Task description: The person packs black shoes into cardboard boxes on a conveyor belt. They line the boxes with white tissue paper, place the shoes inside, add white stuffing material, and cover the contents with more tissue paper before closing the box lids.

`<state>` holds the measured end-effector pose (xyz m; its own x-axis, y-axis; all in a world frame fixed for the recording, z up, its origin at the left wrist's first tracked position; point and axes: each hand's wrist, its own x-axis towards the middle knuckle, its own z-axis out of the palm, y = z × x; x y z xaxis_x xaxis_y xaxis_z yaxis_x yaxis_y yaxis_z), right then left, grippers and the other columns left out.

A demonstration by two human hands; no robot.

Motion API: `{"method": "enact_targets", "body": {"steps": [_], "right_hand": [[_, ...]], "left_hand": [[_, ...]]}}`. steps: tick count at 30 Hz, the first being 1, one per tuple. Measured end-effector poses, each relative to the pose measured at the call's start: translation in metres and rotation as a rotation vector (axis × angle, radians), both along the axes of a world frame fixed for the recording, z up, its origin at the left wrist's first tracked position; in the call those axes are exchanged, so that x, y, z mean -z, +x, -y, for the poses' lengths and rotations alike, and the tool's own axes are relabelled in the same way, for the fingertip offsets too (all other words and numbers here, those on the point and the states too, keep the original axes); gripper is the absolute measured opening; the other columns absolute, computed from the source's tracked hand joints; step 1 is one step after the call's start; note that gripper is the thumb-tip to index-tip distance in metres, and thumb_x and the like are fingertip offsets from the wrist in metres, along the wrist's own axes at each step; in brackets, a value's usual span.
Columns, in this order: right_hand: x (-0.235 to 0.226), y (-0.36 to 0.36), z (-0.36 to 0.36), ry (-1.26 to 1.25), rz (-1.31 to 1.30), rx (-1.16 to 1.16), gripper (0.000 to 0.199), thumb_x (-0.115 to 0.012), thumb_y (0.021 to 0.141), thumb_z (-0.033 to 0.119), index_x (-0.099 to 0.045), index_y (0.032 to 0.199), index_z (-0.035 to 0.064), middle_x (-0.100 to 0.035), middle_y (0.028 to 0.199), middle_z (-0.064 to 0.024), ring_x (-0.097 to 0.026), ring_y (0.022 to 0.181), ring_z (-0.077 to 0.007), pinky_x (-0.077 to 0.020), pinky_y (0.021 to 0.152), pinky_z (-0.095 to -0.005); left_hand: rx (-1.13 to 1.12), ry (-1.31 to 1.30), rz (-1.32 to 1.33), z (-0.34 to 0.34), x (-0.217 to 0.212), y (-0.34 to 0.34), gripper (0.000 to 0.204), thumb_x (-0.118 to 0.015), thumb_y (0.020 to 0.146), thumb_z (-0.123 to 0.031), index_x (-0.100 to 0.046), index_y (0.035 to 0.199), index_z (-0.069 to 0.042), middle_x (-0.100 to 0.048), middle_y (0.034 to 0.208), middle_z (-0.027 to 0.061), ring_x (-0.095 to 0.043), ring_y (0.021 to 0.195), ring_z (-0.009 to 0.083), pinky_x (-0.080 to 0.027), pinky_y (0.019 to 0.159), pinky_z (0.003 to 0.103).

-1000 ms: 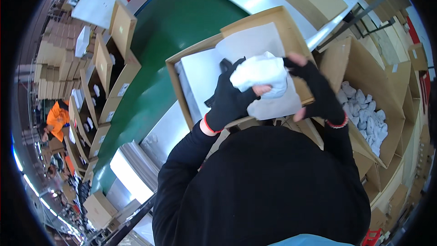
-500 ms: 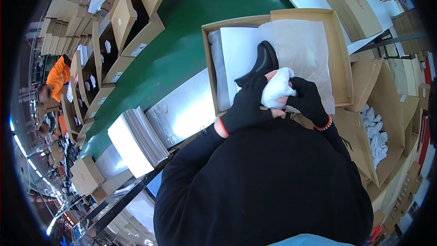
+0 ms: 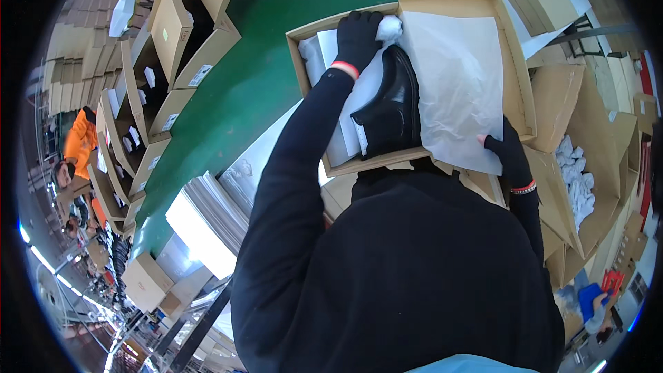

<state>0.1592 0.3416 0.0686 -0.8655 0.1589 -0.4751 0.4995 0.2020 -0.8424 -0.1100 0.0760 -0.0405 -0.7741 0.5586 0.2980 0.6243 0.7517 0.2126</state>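
Black shoe (image 3: pixel 392 107) lies (in its box (image 3: pixel 514 55)) just beside left grip (image 3: pixel 359 34).

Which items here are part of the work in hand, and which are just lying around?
In hand:
left hand on crumpled white paper wad
glossy black leather shoe
open cardboard shoebox
white tissue sheet, held by right hand

Lying about:
side carton of white paper wads
green conveyor belt

I see a glossy black shoe (image 3: pixel 392 107) lying on white tissue paper (image 3: pixel 459 76) in an open cardboard box (image 3: pixel 514 72), a paper wad (image 3: pixel 389 29) at its toe.
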Motion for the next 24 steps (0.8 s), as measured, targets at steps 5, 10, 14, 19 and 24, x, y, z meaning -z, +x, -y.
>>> {"method": "enact_targets", "body": {"steps": [5,10,14,19,24], "right_hand": [[-0.011,-0.003,0.034,-0.155,-0.056,0.017,0.078,-0.075,0.073,0.02,-0.038,0.138,-0.0052,-0.052,0.13,-0.0153,-0.052,0.116,-0.0248,-0.0396,0.1,-0.0352],[-0.026,-0.03,0.088,-0.167,0.005,-0.211,0.083,-0.077,0.074,0.023,-0.034,0.14,-0.0051,-0.052,0.129,-0.0183,-0.05,0.117,-0.024,-0.0399,0.1,-0.0358],[0.015,-0.072,0.159,-0.193,-0.145,-0.371,0.069,-0.074,0.081,0.022,-0.04,0.137,-0.0025,-0.055,0.113,-0.0092,-0.055,0.097,-0.0148,-0.0485,0.083,-0.0312],[0.041,-0.06,0.222,-0.169,-0.143,-1.066,0.049,-0.064,0.084,0.014,-0.051,0.13,0.0007,-0.066,0.098,-0.012,-0.063,0.085,-0.0157,-0.0494,0.074,-0.0299],[0.01,-0.08,0.11,0.094,-0.47,-0.279,0.042,-0.065,0.085,0.008,-0.055,0.125,0.0046,-0.062,0.117,-0.0108,-0.062,0.101,-0.0189,-0.0454,0.095,-0.0343]], "left_hand": [[0.068,0.045,0.161,-0.015,0.057,-0.01,0.044,-0.07,0.073,-0.022,-0.057,0.114,-0.012,-0.06,0.105,0.0131,-0.062,0.095,0.0336,-0.053,0.076,0.044],[0.148,0.532,0.366,0.021,-0.003,-0.006,0.066,-0.07,0.08,-0.04,-0.047,0.128,-0.001,-0.056,0.115,0.0224,-0.061,0.101,0.0357,-0.05,0.082,0.044],[0.304,0.71,0.477,0.043,-0.111,0.061,0.053,-0.07,0.083,-0.028,-0.051,0.128,-0.007,-0.06,0.116,0.0131,-0.062,0.099,0.0271,-0.049,0.082,0.035],[0.402,-0.033,0.21,0.098,-0.06,0.105,0.07,-0.065,0.081,-0.047,-0.044,0.139,-0.015,-0.046,0.14,0.0158,-0.037,0.134,0.0364,-0.018,0.109,0.062],[-0.085,-0.157,0.096,0.162,-0.043,0.109,0.082,-0.069,0.076,-0.046,-0.036,0.144,-0.013,-0.035,0.146,0.0198,-0.023,0.139,0.045,-0.011,0.106,0.07]]}}
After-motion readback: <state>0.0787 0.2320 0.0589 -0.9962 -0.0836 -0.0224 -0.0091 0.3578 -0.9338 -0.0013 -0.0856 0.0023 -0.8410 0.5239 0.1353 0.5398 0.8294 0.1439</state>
